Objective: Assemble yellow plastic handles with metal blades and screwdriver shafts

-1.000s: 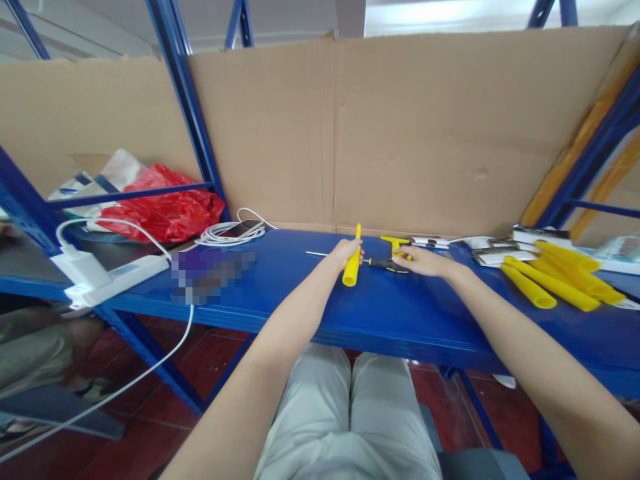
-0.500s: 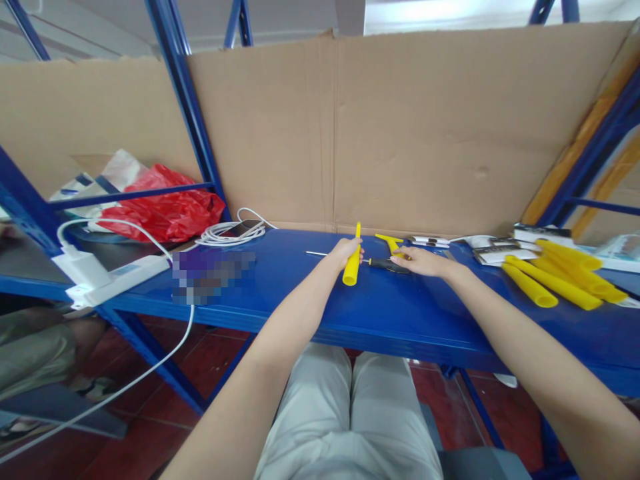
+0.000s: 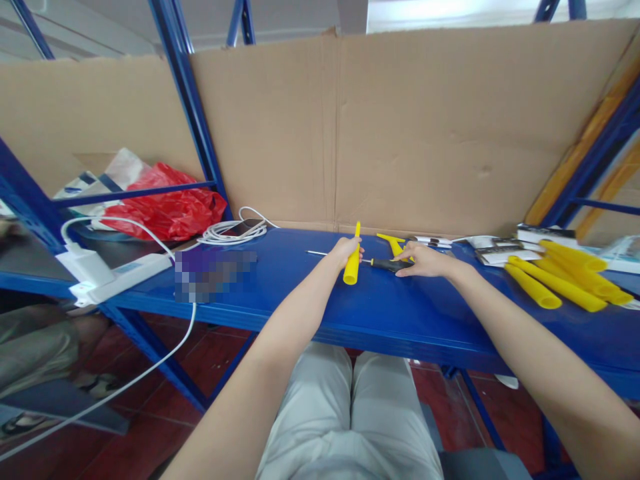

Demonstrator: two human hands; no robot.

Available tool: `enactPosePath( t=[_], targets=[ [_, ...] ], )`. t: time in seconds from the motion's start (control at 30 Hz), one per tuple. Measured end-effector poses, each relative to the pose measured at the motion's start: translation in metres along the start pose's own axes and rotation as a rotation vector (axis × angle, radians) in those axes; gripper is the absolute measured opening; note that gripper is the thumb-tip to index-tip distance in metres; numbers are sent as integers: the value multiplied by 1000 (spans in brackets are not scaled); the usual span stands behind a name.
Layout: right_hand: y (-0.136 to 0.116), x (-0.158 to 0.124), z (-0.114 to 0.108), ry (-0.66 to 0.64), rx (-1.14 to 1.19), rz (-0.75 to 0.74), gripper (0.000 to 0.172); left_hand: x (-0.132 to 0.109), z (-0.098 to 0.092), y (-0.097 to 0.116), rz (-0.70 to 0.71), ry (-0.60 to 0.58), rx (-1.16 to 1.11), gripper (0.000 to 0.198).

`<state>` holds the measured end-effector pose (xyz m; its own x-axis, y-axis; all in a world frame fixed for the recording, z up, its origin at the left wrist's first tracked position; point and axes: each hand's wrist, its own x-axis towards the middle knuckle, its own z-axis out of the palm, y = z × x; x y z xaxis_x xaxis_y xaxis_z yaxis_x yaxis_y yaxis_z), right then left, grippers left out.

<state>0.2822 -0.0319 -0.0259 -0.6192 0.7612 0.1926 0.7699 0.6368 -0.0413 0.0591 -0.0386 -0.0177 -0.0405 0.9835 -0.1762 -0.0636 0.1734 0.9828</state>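
My left hand is closed round a yellow plastic tube, its wide hollow end facing me. Fingers and thumb of my right hand grip the black handle of a screwdriver lying crosswise over the blue shelf. The screwdriver's metal shaft points left and comes out beyond my left hand; whether it runs through the tube or behind it I cannot tell. Just behind my right hand lies a second yellow piece, T-shaped and partly hidden by my fingers.
More yellow tubes are piled at the right beside small black-and-white boxes. At the left are a power strip, a coiled white cable, a phone and a red plastic bag. A cardboard panel stands behind.
My right hand has shifted slightly, and its fingers and thumb have closed round the screwdriver handle. My left hand stays in place with the yellow tube.
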Motion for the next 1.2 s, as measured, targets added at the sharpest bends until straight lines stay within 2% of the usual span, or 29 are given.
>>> enactPosePath(
  t=[0.1, 0.27, 0.37, 0.47, 0.67, 0.8, 1.0, 1.2],
  targets=[
    [-7, -1, -7, 72, -76, 72, 30, 1, -1, 1, 6, 1, 3, 11],
    [-10, -14, -26, 270, -205, 341, 39, 2, -1, 3, 27, 10, -37, 17],
    [-4, -25, -34, 415, -296, 366, 42, 4, -3, 3, 29, 20, -49, 20],
    [4, -34, -39, 494, -325, 354, 37, 9, -7, 1, 25, 19, -45, 23],
    [21, -47, -44, 545, -256, 458, 32, 18, -18, -2, 21, 43, -71, 31],
    [30, -50, -42, 566, -185, 465, 34, 24, -23, -4, 23, 21, -75, 37],
    [33, -51, -41, 569, -157, 487, 32, 30, -26, -8, 27, 10, -61, 43],
    [33, -50, -42, 553, -223, 523, 32, 40, -27, -8, 4, 32, -63, 40]
  ],
)
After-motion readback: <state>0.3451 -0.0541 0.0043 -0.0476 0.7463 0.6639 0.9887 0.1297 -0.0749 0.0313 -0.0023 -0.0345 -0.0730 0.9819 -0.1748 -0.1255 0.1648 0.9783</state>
